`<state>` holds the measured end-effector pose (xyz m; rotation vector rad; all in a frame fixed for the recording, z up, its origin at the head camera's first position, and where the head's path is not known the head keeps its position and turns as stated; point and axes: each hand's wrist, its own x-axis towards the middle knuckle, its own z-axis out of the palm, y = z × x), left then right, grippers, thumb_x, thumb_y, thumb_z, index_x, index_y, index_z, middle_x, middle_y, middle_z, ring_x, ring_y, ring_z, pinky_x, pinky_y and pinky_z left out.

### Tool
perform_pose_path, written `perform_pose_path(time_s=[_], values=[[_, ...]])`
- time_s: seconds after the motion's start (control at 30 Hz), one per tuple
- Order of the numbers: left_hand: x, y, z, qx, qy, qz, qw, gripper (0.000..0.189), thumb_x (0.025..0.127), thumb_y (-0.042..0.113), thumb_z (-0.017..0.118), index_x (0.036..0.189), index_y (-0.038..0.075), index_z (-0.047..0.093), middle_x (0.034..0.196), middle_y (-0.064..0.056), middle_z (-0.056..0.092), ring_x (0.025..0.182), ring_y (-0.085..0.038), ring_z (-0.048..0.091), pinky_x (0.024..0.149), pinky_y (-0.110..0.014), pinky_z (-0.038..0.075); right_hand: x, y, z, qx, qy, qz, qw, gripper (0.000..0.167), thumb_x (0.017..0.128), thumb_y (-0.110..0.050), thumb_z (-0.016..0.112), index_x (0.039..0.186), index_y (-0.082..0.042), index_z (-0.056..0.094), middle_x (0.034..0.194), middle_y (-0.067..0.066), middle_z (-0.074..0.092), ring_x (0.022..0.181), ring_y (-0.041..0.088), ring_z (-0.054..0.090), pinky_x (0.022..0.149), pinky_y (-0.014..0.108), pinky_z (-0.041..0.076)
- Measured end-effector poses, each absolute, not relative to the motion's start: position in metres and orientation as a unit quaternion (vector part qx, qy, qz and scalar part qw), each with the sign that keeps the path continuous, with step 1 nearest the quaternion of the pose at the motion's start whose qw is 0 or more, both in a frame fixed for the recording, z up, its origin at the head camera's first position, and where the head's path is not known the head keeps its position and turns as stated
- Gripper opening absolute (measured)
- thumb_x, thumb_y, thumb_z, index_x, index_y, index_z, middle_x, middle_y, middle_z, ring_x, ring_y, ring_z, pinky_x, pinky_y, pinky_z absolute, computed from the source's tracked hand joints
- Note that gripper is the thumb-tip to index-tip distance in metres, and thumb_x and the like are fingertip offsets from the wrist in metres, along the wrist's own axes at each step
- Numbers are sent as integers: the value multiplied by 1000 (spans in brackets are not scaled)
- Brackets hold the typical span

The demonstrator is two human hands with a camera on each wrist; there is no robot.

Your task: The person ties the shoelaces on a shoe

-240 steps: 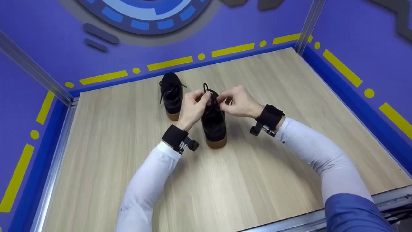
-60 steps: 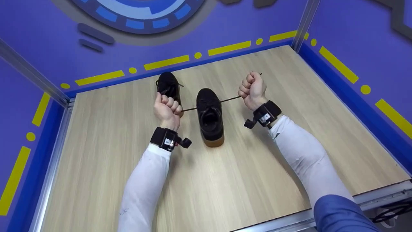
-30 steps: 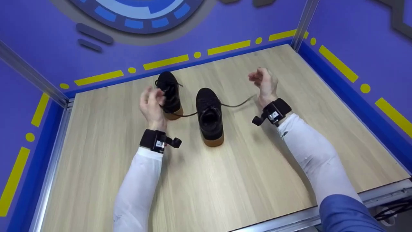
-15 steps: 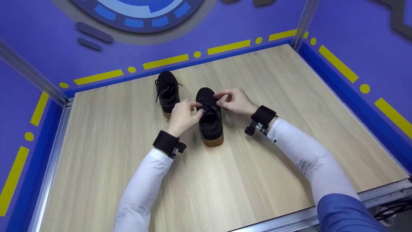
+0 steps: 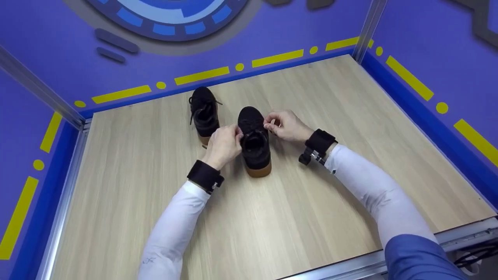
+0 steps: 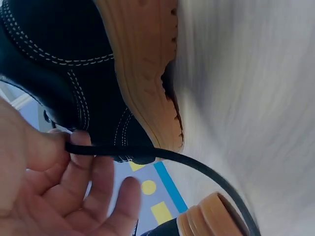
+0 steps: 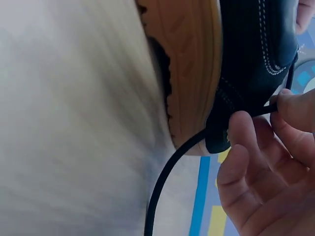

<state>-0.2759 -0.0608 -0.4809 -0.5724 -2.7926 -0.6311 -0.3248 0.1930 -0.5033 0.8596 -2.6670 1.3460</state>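
A black shoe (image 5: 255, 159) with a tan sole stands between the two hands, toe pointing away. At its left side my left hand (image 5: 223, 146) pinches a black shoelace (image 6: 182, 158) between thumb and forefinger; the free length curves down towards the table. My right hand (image 5: 290, 126) is on the other side, pinching the shoelace (image 7: 170, 169) near the shoe's upper, its loose end hanging down. Both other ends run to the shoe's lacing, partly hidden by the fingers. In the right wrist view the tan sole (image 7: 189, 64) rests on the table.
A second black shoe (image 5: 204, 112), with its lace tied or looped at the front, stands behind and left, close to the left hand. Under both shoes lies a wooden tabletop (image 5: 311, 186). Blue panels (image 5: 280, 27) with yellow marks enclose the back and sides.
Two seconds ago the fists held the lace taut outwards. Both hands then let go, opened wide, and came back in to the shoe, where each pinches the lace now.
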Motion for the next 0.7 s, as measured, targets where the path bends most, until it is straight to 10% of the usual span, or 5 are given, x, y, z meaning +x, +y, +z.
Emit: perform_pose_path(time_s=[0.4, 0.7], values=[[-278, -74, -464, -199, -888, -405, -89, 31, 102, 20, 61, 74, 8, 65, 63, 7, 53, 57, -11, 48, 54, -26, 36, -321, 194, -504, 261, -852, 452, -35, 11, 102, -14, 67, 97, -3, 70, 79, 1, 67, 64, 6, 59, 56, 18, 46], [-281, -77, -459, -183, -785, -562, -187, 18, 101, 13, 66, 92, -1, 72, 78, 2, 67, 66, -8, 51, 56, -19, 38, -321, 194, -506, 262, -842, 469, -49, 15, 103, -15, 66, 99, -1, 71, 79, 13, 67, 65, 22, 63, 55, 18, 45]])
